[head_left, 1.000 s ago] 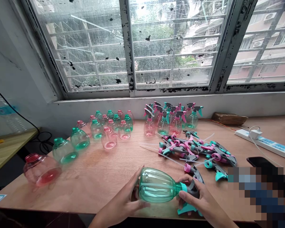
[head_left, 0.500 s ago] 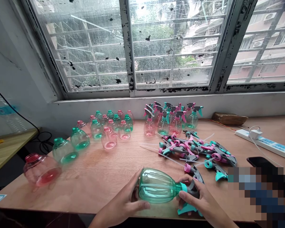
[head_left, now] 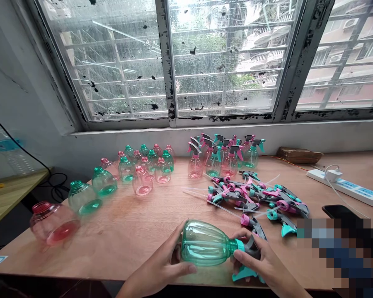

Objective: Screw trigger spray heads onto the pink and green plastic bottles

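A clear green spray bottle (head_left: 205, 243) lies sideways in the air above the front of the table, its base to the left. Wrapped round the base end is my left hand (head_left: 168, 256), closed on it. At the neck, my right hand (head_left: 257, 258) grips the teal collar of the spray head (head_left: 250, 250), which sits on the bottle's mouth. The teal trigger (head_left: 245, 273) points down beneath the right hand. A thin tube shows faintly inside the bottle. Just beyond the right hand lies a loose pink-collared spray head (head_left: 251, 223).
Loose spray heads (head_left: 236, 192) lie piled at right centre. Open pink and green bottles (head_left: 143, 182) stand at left, finished-looking spray bottles (head_left: 230, 159) at the back. A power strip (head_left: 348, 186) and a phone (head_left: 342, 213) lie right; the table's front edge is close.
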The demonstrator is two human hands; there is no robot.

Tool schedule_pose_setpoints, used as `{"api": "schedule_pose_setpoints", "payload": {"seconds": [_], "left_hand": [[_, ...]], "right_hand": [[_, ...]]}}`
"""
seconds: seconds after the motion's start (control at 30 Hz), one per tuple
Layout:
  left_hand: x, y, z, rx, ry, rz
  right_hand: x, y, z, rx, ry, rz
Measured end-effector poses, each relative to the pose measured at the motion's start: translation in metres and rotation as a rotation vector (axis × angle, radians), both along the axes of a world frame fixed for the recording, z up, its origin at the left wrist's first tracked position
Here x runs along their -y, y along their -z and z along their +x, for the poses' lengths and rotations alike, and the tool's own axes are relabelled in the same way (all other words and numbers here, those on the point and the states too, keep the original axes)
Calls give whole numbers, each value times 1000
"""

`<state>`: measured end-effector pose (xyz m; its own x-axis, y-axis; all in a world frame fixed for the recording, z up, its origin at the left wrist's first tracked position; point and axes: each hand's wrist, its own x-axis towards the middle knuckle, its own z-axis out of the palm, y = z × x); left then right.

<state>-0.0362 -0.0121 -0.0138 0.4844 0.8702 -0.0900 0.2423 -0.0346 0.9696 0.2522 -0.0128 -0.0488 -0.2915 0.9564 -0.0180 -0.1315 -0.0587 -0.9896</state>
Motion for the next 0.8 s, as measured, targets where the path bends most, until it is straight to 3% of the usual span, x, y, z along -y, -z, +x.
{"api": "schedule_pose_setpoints", "payload": {"seconds": [0.8], "left_hand": [[0, 2, 0, 13, 11, -32]], "right_hand": [[-1, 6, 2, 16, 10, -19]]}}
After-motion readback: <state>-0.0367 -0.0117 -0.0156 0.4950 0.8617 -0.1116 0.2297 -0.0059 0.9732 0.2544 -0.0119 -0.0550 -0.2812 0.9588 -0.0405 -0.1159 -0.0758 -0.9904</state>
